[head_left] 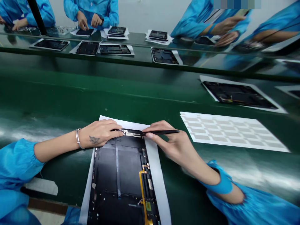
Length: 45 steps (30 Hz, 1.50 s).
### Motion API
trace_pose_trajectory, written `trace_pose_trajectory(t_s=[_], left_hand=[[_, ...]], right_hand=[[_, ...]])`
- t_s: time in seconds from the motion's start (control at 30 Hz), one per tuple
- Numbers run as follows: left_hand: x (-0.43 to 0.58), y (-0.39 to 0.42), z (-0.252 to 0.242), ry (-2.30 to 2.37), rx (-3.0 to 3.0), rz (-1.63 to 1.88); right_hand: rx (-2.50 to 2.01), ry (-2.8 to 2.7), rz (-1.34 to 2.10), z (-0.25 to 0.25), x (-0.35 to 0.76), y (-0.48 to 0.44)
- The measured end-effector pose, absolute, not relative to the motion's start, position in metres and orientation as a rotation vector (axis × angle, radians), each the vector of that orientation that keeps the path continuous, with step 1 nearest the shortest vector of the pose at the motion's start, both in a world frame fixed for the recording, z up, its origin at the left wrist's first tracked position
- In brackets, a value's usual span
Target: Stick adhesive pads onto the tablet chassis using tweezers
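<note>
An opened tablet chassis point(122, 178) lies face down on a white sheet point(154, 162) in front of me, showing dark internals and an orange flex cable. My left hand point(100, 132) rests on the tablet's far left corner, fingers pressed down on it near a small metal part point(128, 133). My right hand point(171, 140) pinches black tweezers point(159, 132), held level with the tip pointing left at that metal part.
A white sheet of small grey stickers point(232, 129) lies to the right on the green conveyor belt point(70, 93). Another opened tablet point(236, 93) sits further right. Across the belt, several tablets lie on sheets before co-workers in blue sleeves point(93, 12).
</note>
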<state>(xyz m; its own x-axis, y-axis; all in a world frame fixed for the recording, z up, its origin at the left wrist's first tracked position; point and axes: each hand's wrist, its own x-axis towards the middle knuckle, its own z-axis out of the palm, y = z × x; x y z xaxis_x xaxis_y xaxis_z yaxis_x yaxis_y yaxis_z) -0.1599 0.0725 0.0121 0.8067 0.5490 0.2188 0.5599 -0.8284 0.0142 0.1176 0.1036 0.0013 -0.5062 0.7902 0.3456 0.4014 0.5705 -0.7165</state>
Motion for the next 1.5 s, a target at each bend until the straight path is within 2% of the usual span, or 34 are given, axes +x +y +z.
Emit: trace_pose_trajectory(t_s=[0.27,0.4,0.5,0.63,0.7,0.9,1.23,1.37,1.5], left_hand=[[-0.139,0.092,0.027,-0.995,-2.880,0.033],[-0.122,0.114,0.043,-1.118,-3.082,0.135],[-0.112,0.130,0.057,-1.193,-3.248,0.341],[-0.094,0.145,0.069,-1.285,-3.294,0.654],[-0.086,0.148,0.069,-1.306,-3.294,0.703],[-0.085,0.143,0.039,-1.480,-3.217,0.204],[-0.134,0.121,0.012,-1.364,-3.550,-0.486],[-0.148,0.110,0.016,-1.426,-3.495,-0.489],[-0.151,0.098,0.024,-1.595,-3.039,-0.247]], right_hand=[[-1.125,-1.950,0.851,-0.004,0.134,0.110],[-1.222,-1.699,0.911,-0.008,0.134,0.115],[-1.225,-1.598,0.919,-0.009,0.134,0.117],[-1.220,-1.570,0.818,-0.003,0.132,0.111],[-1.168,-1.611,0.721,0.000,0.130,0.103],[-0.800,-2.086,0.628,-0.005,0.119,0.083],[-0.784,-2.370,0.486,-0.013,0.095,0.083],[-0.800,-2.383,0.484,-0.012,0.089,0.083],[-0.962,-2.223,0.405,-0.006,0.105,0.090]])
